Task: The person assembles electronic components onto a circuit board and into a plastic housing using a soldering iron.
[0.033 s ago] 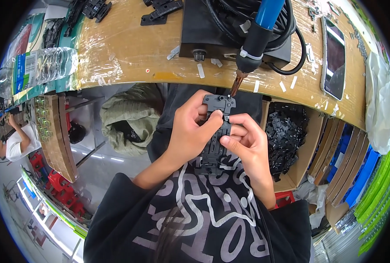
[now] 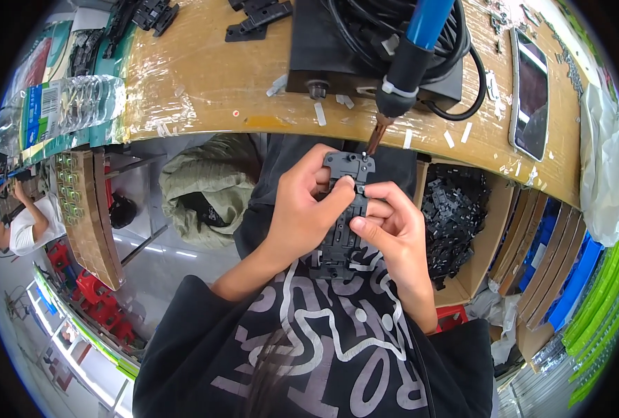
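A long black molded plastic part [image 2: 339, 245] stands lengthwise in front of my shirt, its far end close to the table edge. My left hand [image 2: 299, 212] is closed round its left side, thumb pressed on its face. From the right, my right hand [image 2: 400, 233] pinches the part's edge with fingers curled; whether a small piece is between those fingertips is hidden. Just beyond the part's upper right corner points the copper-coloured tip of a soldering-iron-like tool [image 2: 398, 94] with a blue and black handle. Tip and corner look very close; I cannot tell whether they touch.
On the table [image 2: 191, 90] stands a black box [image 2: 309, 66] with a knob and coiled cable. A phone [image 2: 530, 97] lies right, a plastic bottle [image 2: 80, 104] left. Below right, a carton [image 2: 480, 268] holds many black parts. A person [image 2: 27, 223] sits far left.
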Demonstrator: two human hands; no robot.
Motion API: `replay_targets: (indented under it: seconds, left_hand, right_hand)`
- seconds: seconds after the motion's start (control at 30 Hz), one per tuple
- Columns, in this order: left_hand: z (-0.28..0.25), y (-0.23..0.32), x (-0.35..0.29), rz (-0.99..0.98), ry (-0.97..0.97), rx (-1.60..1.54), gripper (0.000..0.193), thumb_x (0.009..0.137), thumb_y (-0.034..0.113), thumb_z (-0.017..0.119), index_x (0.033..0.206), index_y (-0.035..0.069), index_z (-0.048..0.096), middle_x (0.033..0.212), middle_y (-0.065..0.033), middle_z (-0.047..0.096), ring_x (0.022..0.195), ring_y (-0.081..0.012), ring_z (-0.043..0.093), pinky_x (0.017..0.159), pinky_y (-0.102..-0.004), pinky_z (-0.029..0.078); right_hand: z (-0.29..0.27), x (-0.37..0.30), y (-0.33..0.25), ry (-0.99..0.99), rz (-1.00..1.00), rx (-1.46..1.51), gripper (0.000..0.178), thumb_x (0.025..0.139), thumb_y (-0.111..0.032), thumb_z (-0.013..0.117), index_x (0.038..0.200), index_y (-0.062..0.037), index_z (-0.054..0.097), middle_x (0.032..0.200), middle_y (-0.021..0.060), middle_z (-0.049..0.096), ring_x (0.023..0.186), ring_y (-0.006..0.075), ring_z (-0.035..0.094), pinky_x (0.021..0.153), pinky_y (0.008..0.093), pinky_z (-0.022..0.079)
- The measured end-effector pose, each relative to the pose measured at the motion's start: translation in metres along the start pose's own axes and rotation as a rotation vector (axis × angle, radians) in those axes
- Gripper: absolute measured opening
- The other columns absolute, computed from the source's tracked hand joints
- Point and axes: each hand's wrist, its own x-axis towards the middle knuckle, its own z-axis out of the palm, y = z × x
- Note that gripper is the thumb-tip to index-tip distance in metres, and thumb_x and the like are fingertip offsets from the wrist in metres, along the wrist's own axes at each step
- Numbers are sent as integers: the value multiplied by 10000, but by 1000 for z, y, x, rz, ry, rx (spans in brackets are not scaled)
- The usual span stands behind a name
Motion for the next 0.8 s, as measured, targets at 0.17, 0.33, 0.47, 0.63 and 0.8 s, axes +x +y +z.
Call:
replay_targets:
  seconds: [0.17,0.33,0.47,0.63,0.8]
  left_hand:
    - [-7,-12,3,26,-55,59,140,785,3,488,922,-16,470,773,-31,559,666,-31,503,577,-167,399]
    - [-4,-14,7,23,11,-27,114,774,3,492,884,-6,463,727,-18,551,648,-30,488,575,-184,401]
    - [-2,-10,6,43,-4,-1,119,771,-1,493,887,-5,462,729,-17,550,644,-34,487,581,-187,403]
    - [-3,-8,6,32,-13,-2,123,768,-3,495,886,-8,461,718,-17,548,637,-30,482,563,-181,396]
    - [0,-4,8,19,7,-44,128,767,0,497,889,-9,462,706,-18,543,627,-23,473,542,-174,383]
  right_hand:
    - [1,2,0,11,-25,-13,278,773,39,558,1023,28,438,829,81,585,709,75,552,573,171,430]
    - [-3,8,2,-6,-3,-19,274,779,22,553,1026,29,436,816,87,585,688,92,561,549,205,473]
    - [-3,6,2,2,-54,-21,277,780,20,551,1029,39,432,817,99,584,693,100,564,545,208,477]
    - [0,4,0,14,-61,-7,280,778,30,550,1031,44,431,817,108,584,700,105,566,553,205,475]
    - [3,7,-3,36,-69,22,271,778,36,547,1023,46,432,821,113,585,709,107,567,566,201,473]
